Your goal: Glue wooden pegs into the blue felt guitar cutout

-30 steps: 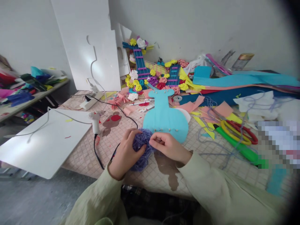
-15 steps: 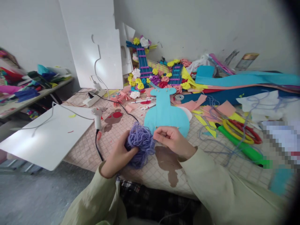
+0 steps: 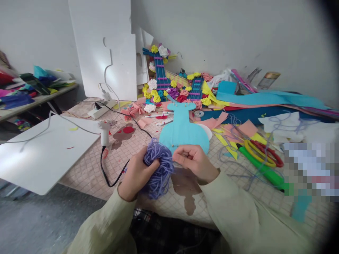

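A loose bundle of purple yarn is held in my left hand, the thumb pressed across its front and the fingers behind it. My right hand is pinched at the bundle's right edge, on what looks like a thin strand of the yarn; the fingertips partly hide it. Just beyond both hands lies a light-blue guitar-shaped cutout, with small pins or pegs at its head and lower body. The yarn and my right hand cover part of its lower edge.
A white glue gun with a black cord stands to the left, beside a white board. On the right lie scissors with yellow handles, a green tool and tangled yarn. Decorated paper guitars stand behind.
The yarn bundle has turned and hangs a little lower in my left hand. My right hand stays pinched close to it. The whole view has shifted slightly.
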A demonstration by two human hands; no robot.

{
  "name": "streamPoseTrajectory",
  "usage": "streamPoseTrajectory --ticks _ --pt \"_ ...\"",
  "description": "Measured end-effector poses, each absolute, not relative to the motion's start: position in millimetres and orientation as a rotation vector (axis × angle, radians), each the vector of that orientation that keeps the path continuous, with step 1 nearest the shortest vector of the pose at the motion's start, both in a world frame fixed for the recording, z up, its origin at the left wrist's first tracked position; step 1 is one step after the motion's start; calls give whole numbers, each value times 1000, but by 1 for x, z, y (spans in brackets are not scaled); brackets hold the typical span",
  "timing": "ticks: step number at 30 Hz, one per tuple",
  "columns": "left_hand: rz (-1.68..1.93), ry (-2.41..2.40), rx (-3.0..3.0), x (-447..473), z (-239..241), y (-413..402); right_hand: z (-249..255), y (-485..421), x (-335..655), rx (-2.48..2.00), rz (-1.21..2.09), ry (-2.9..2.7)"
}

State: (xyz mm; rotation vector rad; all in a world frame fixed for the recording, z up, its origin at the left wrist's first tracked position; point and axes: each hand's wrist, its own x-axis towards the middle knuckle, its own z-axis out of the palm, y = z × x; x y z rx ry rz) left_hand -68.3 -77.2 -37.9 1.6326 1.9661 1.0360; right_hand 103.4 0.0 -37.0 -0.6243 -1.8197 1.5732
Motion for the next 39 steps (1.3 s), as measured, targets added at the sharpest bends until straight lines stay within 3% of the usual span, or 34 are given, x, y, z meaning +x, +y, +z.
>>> streamPoseTrajectory --ticks 4,12,20,25,35,39 --pt "1179 2033 1608 -58 -40 -78 -36 -10 102 -568 1471 -2021" --pt "1537 1843 1178 -52 -59 -62 -44 -16 100 -422 911 -2184" --pt "1434 1561 1154 -52 -59 -66 -47 -12 98 -408 846 -2204" --pt "1322 1494 1026 -54 -54 -68 -40 -12 101 -481 974 -2159" --pt "1549 1747 1187 -55 -63 -70 -38 -16 101 -362 841 -2272" --pt "1610 1771 1234 -52 -61 -71 -37 -14 102 -605 859 -2046"
